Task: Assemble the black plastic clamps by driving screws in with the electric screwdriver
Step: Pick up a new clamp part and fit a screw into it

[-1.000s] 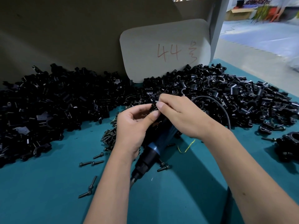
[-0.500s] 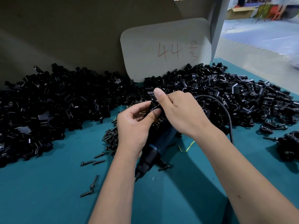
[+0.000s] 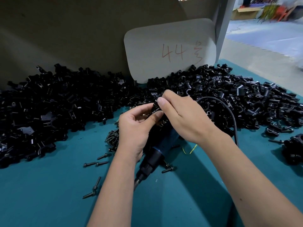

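Observation:
My left hand point(image 3: 133, 128) and my right hand point(image 3: 182, 116) meet over the middle of the teal table point(image 3: 49, 194). Both pinch one small black plastic clamp point(image 3: 155, 106) between thumbs and fingertips. The blue and black electric screwdriver point(image 3: 157, 151) lies on the table beneath my hands, its bit pointing toward me, and its black cable point(image 3: 229, 115) arcs away to the right. A heap of dark screws point(image 3: 113, 140) sits just left of my left wrist.
Large piles of black clamp parts point(image 3: 49, 112) fill the left, and more clamp parts point(image 3: 237, 99) fill the back right. Loose screws point(image 3: 96, 163) lie scattered at front left. A grey card marked 44 point(image 3: 170, 49) leans on the back wall. Assembled clamps point(image 3: 293, 148) sit at the right edge.
Both hands stayed together on the clamp, lifting slightly away from the table while the fingers shifted on the part. The screwdriver has not moved.

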A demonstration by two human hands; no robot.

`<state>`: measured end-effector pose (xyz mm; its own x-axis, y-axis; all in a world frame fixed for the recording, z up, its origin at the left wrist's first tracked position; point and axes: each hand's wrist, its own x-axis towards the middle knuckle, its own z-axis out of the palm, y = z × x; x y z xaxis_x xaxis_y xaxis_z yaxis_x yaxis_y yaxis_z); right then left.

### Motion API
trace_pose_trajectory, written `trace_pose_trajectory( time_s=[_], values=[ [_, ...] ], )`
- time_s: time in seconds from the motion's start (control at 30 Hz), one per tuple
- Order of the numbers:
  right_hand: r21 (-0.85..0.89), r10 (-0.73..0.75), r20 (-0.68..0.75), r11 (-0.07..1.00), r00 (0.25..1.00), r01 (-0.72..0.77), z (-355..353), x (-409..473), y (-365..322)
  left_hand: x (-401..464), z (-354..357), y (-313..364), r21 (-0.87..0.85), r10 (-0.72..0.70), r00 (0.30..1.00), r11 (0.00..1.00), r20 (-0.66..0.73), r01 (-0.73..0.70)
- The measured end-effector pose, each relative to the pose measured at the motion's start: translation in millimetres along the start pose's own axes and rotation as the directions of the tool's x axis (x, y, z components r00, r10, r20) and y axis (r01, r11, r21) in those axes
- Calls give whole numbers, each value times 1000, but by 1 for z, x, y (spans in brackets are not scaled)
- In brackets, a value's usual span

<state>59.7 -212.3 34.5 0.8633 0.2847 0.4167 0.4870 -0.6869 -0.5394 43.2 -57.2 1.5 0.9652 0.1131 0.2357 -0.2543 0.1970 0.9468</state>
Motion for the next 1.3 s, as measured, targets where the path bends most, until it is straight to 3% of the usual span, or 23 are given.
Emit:
trace_pose_trajectory(
  time_s=[0.1,0.23,0.37,0.53,0.7,0.87,1.03,1.13,1.3],
  values=[
    [6,-52,-20,999,998,52,0,0,3,-1,0,0,-21,-14,999,1000,29,14],
    [-13,39,-114,999,993,-41,2,2,-2,-2,3,-1,-1,-22,999,1000,37,22],
    [95,7,30,995,1000,-10,-3,1,2,0,-1,-1,13,-28,1000,1000,1,28],
    [-3,40,-31,999,999,-40,1,3,0,0,-1,-1,80,4,1000,997,25,-6],
    [81,-4,31,997,1000,1,-4,1,5,1,-4,-1,110,2,1000,994,5,-2],
    [-62,16,-100,998,995,-22,0,3,0,-1,3,0,122,-4,1000,993,13,2],
    [73,11,62,997,998,-15,-6,1,4,2,-3,-3,167,27,1000,986,-10,-25],
    [82,1,-17,997,1000,0,-5,1,0,2,-4,1,197,59,998,979,2,-58],
    [125,136,-112,985,984,-122,-1,3,-14,1,-4,1,141,56,997,989,-44,-49]
  ],
)
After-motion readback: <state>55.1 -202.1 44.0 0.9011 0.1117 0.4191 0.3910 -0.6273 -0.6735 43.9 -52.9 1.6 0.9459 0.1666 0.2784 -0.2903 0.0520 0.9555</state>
